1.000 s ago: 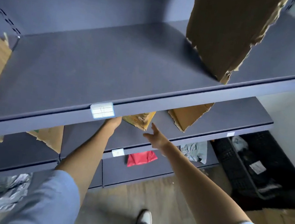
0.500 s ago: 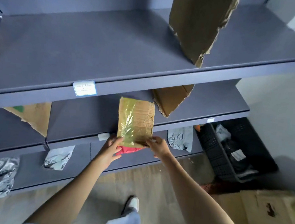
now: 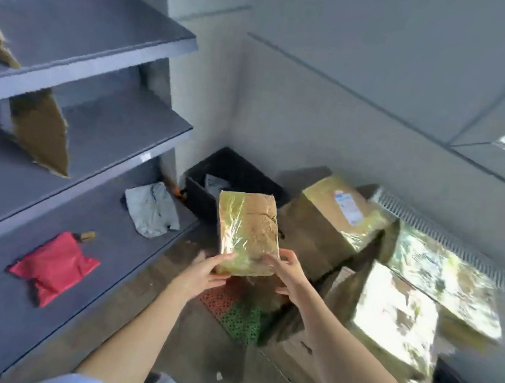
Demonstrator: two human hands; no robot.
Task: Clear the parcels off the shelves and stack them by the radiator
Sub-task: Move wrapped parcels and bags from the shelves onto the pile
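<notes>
Both hands, the left hand [image 3: 202, 276] and the right hand [image 3: 287, 275], grip the near end of a taped cardboard parcel [image 3: 248, 230], which is in the air between the shelves [image 3: 87, 126] and the radiator [image 3: 449, 234]. The carrying step seems in hand. Next, I think, it must be laid flat on the stacked parcels [image 3: 395, 314] beside the radiator.

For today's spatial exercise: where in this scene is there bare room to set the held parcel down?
Bare shelf lies between the red pouch and the grey bag; the two upper shelves are bare right of the torn cardboard. By the radiator, boxes crowd the floor; only their tops are free.
</notes>
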